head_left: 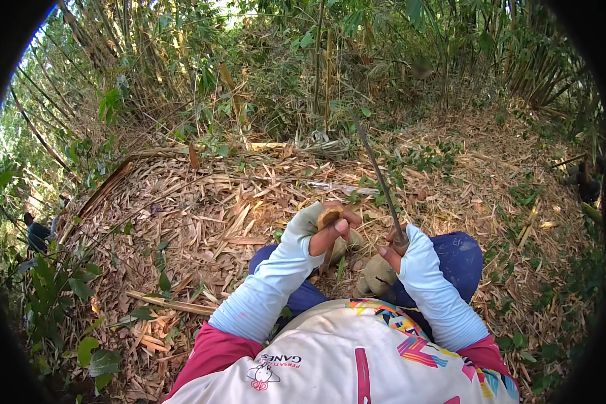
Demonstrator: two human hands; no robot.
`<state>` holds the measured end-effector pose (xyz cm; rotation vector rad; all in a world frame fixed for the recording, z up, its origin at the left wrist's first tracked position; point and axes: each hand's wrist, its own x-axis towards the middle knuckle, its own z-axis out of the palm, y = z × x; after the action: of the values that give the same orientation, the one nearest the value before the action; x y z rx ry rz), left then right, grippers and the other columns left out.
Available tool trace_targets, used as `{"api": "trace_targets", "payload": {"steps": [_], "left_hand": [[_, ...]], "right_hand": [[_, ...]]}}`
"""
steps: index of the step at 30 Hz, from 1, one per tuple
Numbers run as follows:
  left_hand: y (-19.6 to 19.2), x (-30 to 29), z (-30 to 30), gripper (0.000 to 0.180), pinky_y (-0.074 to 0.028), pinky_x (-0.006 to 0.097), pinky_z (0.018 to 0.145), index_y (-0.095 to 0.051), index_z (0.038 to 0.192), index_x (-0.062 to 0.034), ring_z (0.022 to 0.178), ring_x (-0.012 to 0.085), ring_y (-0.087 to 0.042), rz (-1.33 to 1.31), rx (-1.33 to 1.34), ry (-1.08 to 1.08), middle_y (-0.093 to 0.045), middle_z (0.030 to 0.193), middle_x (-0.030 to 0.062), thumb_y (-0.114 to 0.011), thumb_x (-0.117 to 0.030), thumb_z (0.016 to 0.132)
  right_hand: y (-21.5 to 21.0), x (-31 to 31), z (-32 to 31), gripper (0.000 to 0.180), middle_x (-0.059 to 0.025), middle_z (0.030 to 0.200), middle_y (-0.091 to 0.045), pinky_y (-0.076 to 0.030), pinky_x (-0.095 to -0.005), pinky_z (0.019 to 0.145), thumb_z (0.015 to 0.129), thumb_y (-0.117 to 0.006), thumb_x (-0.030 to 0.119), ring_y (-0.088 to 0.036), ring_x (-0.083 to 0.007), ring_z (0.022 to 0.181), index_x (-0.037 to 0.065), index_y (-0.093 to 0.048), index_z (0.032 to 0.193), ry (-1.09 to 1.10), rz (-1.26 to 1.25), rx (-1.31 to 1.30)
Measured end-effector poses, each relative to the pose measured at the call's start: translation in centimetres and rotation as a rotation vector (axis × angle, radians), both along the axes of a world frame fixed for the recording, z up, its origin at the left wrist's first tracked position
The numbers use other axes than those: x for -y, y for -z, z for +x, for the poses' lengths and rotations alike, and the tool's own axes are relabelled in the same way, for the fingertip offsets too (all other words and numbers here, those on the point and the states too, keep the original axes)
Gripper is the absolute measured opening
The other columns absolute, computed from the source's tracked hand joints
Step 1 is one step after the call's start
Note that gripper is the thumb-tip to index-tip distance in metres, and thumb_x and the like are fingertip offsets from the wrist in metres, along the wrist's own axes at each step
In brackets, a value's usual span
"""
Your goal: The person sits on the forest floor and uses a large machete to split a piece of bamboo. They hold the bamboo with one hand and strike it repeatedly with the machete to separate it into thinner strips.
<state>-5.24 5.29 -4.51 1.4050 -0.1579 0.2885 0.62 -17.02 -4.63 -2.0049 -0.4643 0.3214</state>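
My left hand (343,227) is closed round a brown, stick-like piece of wood (329,217). Its rounded, orange-brown end shows at the top of the fist; most of its length is hidden by the hand. To the right, my right hand (393,257) grips a machete (378,174) by its handle. The long, thin, dark blade rises from the fist and slants up and to the left, pointing away from me. The two hands are apart, over my feet, and the blade does not touch the wood.
Dry bamboo leaves and chips (202,202) cover the ground. A split bamboo strip (172,304) lies at the left. Dense bamboo stems (320,74) stand ahead, and leafy plants (91,357) grow at the lower left. A dark, partly seen shape (588,185) is at the right rim.
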Motion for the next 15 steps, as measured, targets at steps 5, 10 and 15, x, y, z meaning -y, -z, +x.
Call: {"api": "trace_targets", "payload": {"steps": [5, 10, 15], "left_hand": [[-0.2, 0.5, -0.2, 0.024, -0.047, 0.028, 0.068, -0.061, 0.098, 0.0009, 0.074, 0.0152, -0.059, -0.028, -0.051, 0.0, -0.061, 0.086, 0.0068, -0.062, -0.022, 0.092], [-0.7, 3.0, -0.3, 0.025, -0.047, 0.027, 0.07, -0.056, 0.102, -0.0013, 0.077, 0.0135, -0.057, -0.03, 0.051, -0.131, -0.059, 0.087, 0.0044, -0.063, -0.022, 0.091], [2.5, 3.7, 0.5, 0.024, -0.043, 0.026, 0.063, -0.052, 0.093, -0.0039, 0.072, 0.0109, -0.051, 0.027, 0.039, -0.217, -0.055, 0.077, 0.001, -0.067, -0.021, 0.088]], "right_hand": [[-0.4, 0.6, 0.2, 0.027, -0.0072, 0.074, -0.065, -0.049, -0.0275, 0.063, 0.08, -0.075, 0.016, -0.063, -0.0133, 0.071, 0.002, -0.058, 0.095, -0.021, -0.089, 0.148], [-2.0, 1.0, 0.5, 0.026, -0.0054, 0.072, -0.061, -0.047, -0.0287, 0.061, 0.074, -0.076, 0.011, -0.059, -0.0151, 0.067, 0.003, -0.061, 0.093, -0.049, -0.02, 0.381], [-6.6, 1.6, 0.7, 0.032, -0.0114, 0.071, -0.063, -0.048, -0.0351, 0.057, 0.056, -0.078, 0.008, -0.062, -0.0283, 0.064, 0.009, -0.069, 0.088, -0.253, -0.204, 0.584]]}}
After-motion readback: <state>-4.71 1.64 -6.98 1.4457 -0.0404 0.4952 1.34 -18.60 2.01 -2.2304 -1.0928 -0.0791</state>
